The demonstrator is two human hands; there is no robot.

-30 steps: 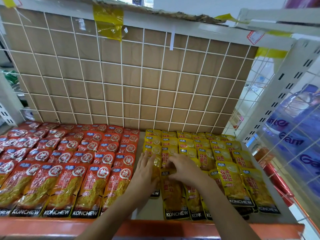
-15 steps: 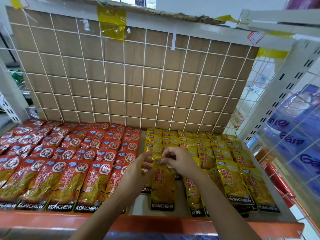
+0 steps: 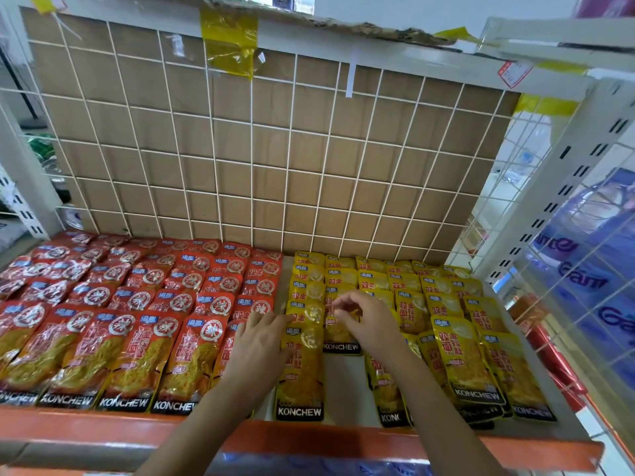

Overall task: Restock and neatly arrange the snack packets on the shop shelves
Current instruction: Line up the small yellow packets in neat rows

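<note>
The front yellow snack packet (image 3: 299, 372) has slid left and now lies touching the left hand's (image 3: 261, 341) straight, open fingers. The right hand's (image 3: 366, 321) curled fingers pinch the next yellow packet (image 3: 340, 338) at its top, so straightening is likely moving on to that column.

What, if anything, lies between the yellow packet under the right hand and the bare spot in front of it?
Nothing visible. The right hand pinches the yellow packet; the bare shelf directly before it holds nothing. The left hand lies to its left.
</note>
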